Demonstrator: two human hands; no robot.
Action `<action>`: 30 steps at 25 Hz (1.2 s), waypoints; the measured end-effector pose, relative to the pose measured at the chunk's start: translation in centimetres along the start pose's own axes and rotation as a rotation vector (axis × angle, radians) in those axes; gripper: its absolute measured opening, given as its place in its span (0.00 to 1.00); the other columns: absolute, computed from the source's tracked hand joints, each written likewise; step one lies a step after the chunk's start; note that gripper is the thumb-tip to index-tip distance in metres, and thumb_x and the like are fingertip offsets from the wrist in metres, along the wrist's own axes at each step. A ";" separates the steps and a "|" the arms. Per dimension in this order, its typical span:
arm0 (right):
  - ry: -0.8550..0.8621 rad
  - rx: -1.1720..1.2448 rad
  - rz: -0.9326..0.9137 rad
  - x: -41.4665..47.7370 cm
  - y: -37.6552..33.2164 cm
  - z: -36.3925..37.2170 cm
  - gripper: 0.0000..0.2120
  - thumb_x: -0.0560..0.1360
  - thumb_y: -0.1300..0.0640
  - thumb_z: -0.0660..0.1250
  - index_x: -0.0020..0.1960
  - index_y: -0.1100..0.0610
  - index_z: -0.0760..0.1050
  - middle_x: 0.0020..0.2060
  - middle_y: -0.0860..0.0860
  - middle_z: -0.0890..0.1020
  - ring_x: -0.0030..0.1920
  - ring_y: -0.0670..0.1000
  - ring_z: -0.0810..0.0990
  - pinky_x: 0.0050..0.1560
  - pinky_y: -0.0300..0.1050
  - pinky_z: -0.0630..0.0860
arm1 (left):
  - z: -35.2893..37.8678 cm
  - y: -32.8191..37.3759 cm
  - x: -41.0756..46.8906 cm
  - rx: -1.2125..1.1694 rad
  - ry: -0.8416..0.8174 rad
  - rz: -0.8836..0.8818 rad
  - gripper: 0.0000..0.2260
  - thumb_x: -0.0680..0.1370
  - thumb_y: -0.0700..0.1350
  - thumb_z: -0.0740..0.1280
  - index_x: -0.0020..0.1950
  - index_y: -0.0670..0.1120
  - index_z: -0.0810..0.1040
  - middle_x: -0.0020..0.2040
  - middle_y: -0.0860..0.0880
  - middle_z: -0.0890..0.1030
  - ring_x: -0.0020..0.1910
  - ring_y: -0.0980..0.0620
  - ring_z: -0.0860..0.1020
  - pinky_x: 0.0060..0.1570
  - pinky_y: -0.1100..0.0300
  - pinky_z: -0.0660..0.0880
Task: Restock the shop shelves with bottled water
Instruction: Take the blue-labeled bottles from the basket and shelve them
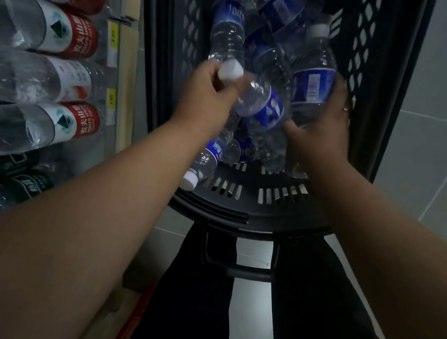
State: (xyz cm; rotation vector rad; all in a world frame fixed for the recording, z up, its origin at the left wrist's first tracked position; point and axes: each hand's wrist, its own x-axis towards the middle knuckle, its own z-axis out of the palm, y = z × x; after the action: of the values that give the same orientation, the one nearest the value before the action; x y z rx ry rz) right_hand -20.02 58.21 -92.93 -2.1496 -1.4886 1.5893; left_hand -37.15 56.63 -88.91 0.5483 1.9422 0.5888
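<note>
Over the basket (362, 59) I work both hands, presumably so one trip carries two; my left hand (209, 87) has its fingers pinched on the white cap (231, 70) of a water bottle (257, 101) lying in the heap; my right hand (324, 127) has fingers clamped round a second bottle (313, 86) (shelf (125, 43) just left of the basket).

We're in a shop, pretty clearly; rows of bottles (61, 32) stacked on a shelf (123, 78) at our left, yellow price tags (112, 35) along its edge; black basket (362, 59) packed with more of them; grey tile floor (442, 146).
</note>
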 end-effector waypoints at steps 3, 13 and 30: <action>-0.027 0.045 -0.057 0.2 0.5 0.3 0.43 0.70 0.59 0.74 0.76 0.46 0.54 0.64 0.49 0.71 0.54 0.40 0.73 0.47 0.33 0.71 | 0.6 2.8 2.1 -0.275 0.153 0.019 0.08 0.79 0.50 0.67 0.52 0.47 0.72 0.47 0.52 0.79 0.45 0.57 0.78 0.44 0.62 0.77; -0.029 0.282 0.084 2.9 -0.2 1.0 0.41 0.71 0.64 0.71 0.76 0.49 0.54 0.52 0.39 0.71 0.48 0.37 0.73 0.44 0.32 0.70 | 5.0 1.7 5.7 0.337 -0.224 0.062 0.32 0.76 0.40 0.70 0.76 0.48 0.60 0.68 0.47 0.74 0.63 0.51 0.75 0.58 0.65 0.71; -0.157 0.345 0.106 2.2 0.4 0.1 0.39 0.70 0.70 0.69 0.75 0.53 0.57 0.51 0.41 0.74 0.47 0.36 0.76 0.39 0.26 0.74 | 5.1 -5.3 1.9 -0.065 -0.228 -0.371 0.18 0.72 0.46 0.75 0.59 0.46 0.75 0.53 0.47 0.83 0.51 0.48 0.82 0.55 0.49 0.79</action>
State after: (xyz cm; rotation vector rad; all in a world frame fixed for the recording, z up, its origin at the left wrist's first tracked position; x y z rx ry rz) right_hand -19.92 59.54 -94.70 -1.9755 -1.0489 1.9250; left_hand -33.99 54.51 -95.47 0.1942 1.7431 0.3346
